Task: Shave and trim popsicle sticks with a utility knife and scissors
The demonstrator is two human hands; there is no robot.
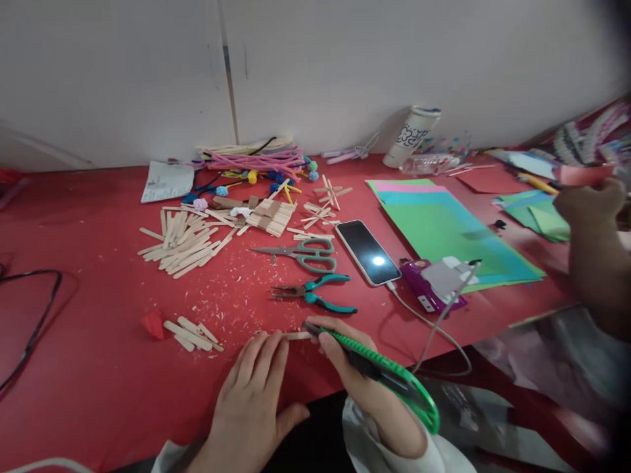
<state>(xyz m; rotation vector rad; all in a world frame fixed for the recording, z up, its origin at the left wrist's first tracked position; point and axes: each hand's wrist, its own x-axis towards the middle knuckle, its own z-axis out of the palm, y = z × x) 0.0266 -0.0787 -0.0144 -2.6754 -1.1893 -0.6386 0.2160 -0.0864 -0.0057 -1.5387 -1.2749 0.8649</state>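
Observation:
My left hand (251, 394) lies flat on the red table (98, 368), fingers stretched out, fingertips pressing one end of a wooden craft stick (296, 336). My right hand (352, 368) is closed around a green utility knife (379, 371), whose tip rests on the stick's other end. Wood shavings lie scattered around the stick.
Teal pliers (318, 295), green scissors (308, 253), a phone (367, 251) on a cable, piles of craft sticks (182, 243), pipe cleaners (256, 159), coloured paper sheets (444, 230) and a white cup (411, 136) lie beyond. Another person's arm (594, 243) is at the right.

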